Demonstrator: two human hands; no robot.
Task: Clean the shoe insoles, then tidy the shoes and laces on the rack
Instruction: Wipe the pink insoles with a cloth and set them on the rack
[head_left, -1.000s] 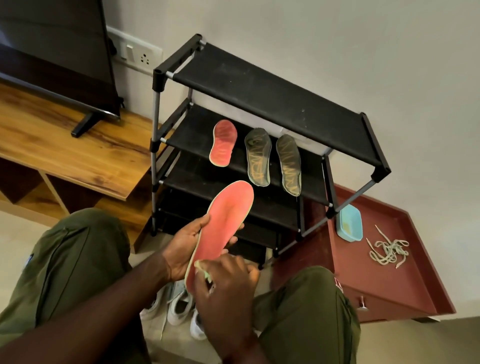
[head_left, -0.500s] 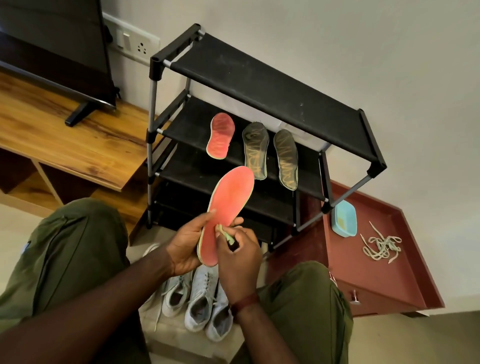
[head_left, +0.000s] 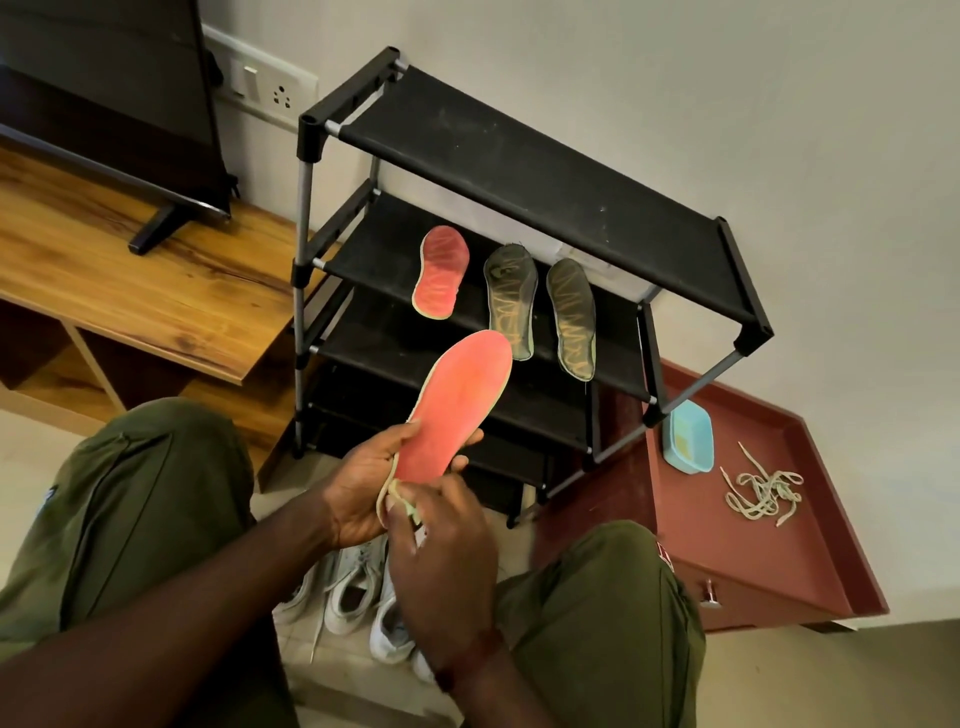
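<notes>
My left hand (head_left: 363, 483) grips a red insole (head_left: 457, 400) by its lower half, toe end pointing up toward the black shoe rack (head_left: 519, 156). My right hand (head_left: 441, 551) pinches a small pale green piece (head_left: 410, 506) against the insole's heel. A second red insole (head_left: 441, 273) and two dark grey insoles (head_left: 511, 301) (head_left: 571, 317) lie on the rack's second shelf. White shoes (head_left: 358, 592) stand on the floor between my knees. A tangle of pale laces (head_left: 763, 491) lies on the maroon tray.
A light blue dish (head_left: 688, 439) sits on the maroon tray (head_left: 831, 545) right of the rack. A wooden TV unit (head_left: 130, 296) with a television (head_left: 104, 88) stands at the left. A wall socket (head_left: 270, 88) is behind the rack.
My right hand slid up the insole with the green piece, then back down to the heel. The left hand kept its hold; the view shifted slightly.
</notes>
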